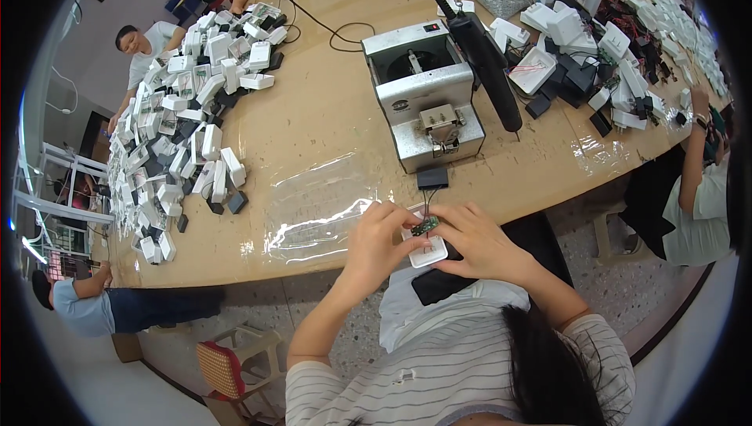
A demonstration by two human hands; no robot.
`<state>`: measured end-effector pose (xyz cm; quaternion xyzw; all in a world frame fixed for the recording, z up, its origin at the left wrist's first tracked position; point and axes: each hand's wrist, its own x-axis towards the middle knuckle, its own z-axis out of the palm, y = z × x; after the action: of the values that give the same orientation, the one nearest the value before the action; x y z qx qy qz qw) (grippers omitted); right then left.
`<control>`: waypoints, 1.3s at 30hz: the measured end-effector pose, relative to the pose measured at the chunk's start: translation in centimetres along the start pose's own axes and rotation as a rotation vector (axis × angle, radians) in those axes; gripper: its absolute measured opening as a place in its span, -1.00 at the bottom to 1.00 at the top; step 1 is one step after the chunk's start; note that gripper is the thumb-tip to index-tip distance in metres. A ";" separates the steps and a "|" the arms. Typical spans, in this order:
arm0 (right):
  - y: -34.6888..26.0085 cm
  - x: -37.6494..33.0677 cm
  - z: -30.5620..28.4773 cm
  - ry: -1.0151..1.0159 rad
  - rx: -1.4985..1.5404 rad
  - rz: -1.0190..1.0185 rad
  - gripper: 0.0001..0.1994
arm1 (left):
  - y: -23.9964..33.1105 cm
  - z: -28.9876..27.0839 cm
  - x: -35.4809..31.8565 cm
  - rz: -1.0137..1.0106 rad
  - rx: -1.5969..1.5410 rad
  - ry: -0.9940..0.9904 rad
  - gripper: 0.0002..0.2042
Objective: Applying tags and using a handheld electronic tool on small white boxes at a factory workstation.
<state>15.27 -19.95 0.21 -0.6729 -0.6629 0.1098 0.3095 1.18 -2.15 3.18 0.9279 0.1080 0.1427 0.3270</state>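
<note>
At the table's near edge, a small green circuit board (425, 226) sits between my hands, just above an open white plastic case (428, 254). My left hand (379, 240) is closed, its fingertips on the board and its thumb at the case. My right hand (479, 244) grips the case's right side, with its index finger by the board. Thin wires run from the board to a black rectangular block (432, 179) lying beyond it on the table. Other thin wires show inside the case. Fingers hide part of both board and case.
A metal machine (423, 97) stands just beyond my hands. A black electric screwdriver (484, 66) hangs beside it. White cases pile up at left (184, 128) and right (580, 58). A dark phone (442, 287) lies on my lap. Several people sit around the table.
</note>
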 end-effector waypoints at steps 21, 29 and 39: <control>3.2 1.5 -5.2 0.803 -0.118 0.113 -0.48 | 0.5 2.1 -1.1 -0.213 -0.118 0.143 -0.80; 10.7 7.4 -9.5 0.753 -0.157 0.422 -0.60 | 0.2 2.9 -1.2 -0.207 -0.161 0.166 -0.80; 5.6 8.6 -11.5 0.891 0.535 0.018 -0.64 | 0.2 2.8 -1.2 -0.207 -0.239 0.157 -0.79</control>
<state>27.12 -14.42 8.32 -0.5571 -0.4097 -0.0190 0.7220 1.04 -4.25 0.94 0.8523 0.2102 0.1920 0.4387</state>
